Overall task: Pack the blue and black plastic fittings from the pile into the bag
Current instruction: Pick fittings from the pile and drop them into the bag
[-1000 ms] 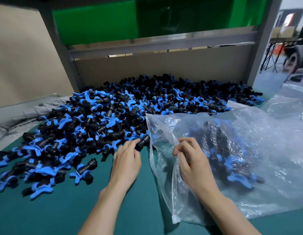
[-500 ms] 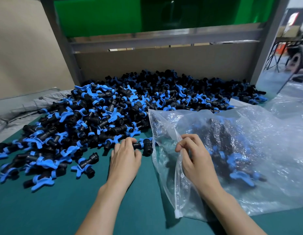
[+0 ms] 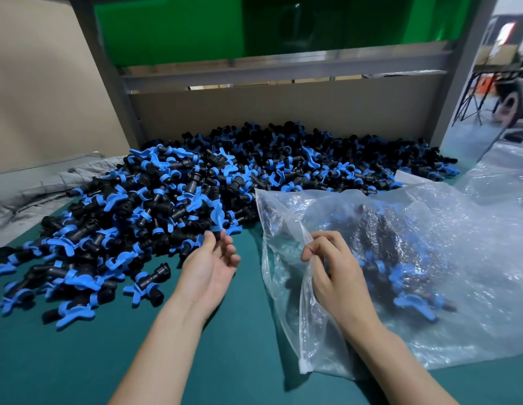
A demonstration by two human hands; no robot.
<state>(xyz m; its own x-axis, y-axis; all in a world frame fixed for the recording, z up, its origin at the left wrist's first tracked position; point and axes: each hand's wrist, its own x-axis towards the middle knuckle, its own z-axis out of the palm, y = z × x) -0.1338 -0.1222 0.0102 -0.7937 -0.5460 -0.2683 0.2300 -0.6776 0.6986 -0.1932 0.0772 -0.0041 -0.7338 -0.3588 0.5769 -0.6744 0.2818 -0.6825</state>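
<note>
Your left hand (image 3: 209, 266) is turned palm-up at the near edge of the pile (image 3: 181, 200). Thumb and fingertips pinch the black stub of one fitting (image 3: 216, 222) whose blue wing sticks up above them. It's a bit blurry there, so you can't really tell if that fitting is clear of the heap or still touching it.

Your right hand (image 3: 333, 273) has its fingers curled tight round the rim of the bag (image 3: 444, 287), bunching the plastic and holding the mouth up. The zip strip (image 3: 304, 367) runs down from that grip to the green table (image 3: 240, 361).

The packed fittings (image 3: 380, 247) sit inside the bag just past your right knuckles. The crinkled plastic and glare smear them into a dark lump with a few blue wings showing, so no way to count them. The bag's right side runs out of the shot.

The pile spreads over the left and back of the table, up against the cardboard wall (image 3: 283, 109). Its far side is mostly dark and hard to pick apart. A grey cloth (image 3: 35, 194) lies at the left, partly under the pile and cut off by the edge. More clear plastic (image 3: 506, 182) lies behind the bag, also cropped.
</note>
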